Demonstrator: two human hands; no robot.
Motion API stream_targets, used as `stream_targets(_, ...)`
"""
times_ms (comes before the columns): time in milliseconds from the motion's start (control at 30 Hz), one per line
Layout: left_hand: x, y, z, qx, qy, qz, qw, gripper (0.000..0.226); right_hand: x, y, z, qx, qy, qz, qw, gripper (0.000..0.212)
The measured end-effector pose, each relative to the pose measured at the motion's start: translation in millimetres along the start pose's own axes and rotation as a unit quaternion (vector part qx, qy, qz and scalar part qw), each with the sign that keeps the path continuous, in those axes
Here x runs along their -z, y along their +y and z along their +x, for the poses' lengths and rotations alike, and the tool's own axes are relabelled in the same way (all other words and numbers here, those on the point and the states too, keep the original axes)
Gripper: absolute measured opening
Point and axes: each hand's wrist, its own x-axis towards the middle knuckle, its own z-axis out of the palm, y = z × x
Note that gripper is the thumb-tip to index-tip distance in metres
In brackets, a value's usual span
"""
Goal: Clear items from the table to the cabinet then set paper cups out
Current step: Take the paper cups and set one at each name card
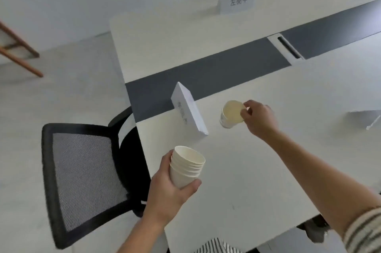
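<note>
Though hand-gripped [259, 118], cup's [231, 113] print illegible.

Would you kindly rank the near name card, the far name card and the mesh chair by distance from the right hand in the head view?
From the right hand:
1. Near name card, just to its left on the table.
2. Far name card, across the table, beyond the grey strip.
3. Mesh chair, off the table's left end.

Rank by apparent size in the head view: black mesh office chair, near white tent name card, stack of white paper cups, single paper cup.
1. Black mesh office chair
2. Near white tent name card
3. Stack of white paper cups
4. Single paper cup

Card versus stack is close; nearness inflates the stack.
</note>
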Motion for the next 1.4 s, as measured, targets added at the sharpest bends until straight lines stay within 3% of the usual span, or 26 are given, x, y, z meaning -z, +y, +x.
stream_targets(300, -31.3, -19.5, -35.0, 0.1, 0.105, -0.03, 0.989, 0.075, -63.5, -13.6, 69.7, 0.089, -0.04, -0.124, 0.988, 0.03)
stream_targets(467, -41.1, -5.1, -34.9, 0.082, 0.109, -0.004, 0.991, 0.074, -70.1, -11.1, 69.7, 0.08, -0.059, -0.148, 0.984, 0.029)
stream_targets(700, -27.4, 2.2, -24.3, 0.032, 0.078, 0.013, 0.996, 0.075, -46.5, -5.2, 62.9, 0.038, -0.098, -0.112, 0.988, 0.044)
stream_targets(900, -7.9, 13.5, -8.7, -0.005, -0.032, 0.072, 0.997, 0.071, 5.8, 26.8, -3.0, -0.049, -0.139, 0.096, 0.984, 0.028)
stream_targets(1067, -12.6, 20.9, -3.6, -0.067, -0.14, 0.145, 0.977, 0.072, 48.0, 55.6, -113.7, -0.111, -0.142, 0.189, 0.965, 0.018)
stream_targets(1267, -56.6, 38.4, -27.7, -0.143, -0.248, 0.178, 0.941, 0.075, 82.1, 85.4, -243.7, -0.181, -0.074, 0.254, 0.947, 0.016)
stream_targets(1400, -101.8, 45.0, -63.9, -0.195, -0.338, 0.225, 0.893, 0.076, 87.9, 109.4, -322.4, -0.221, -0.013, 0.282, 0.933, 0.014)
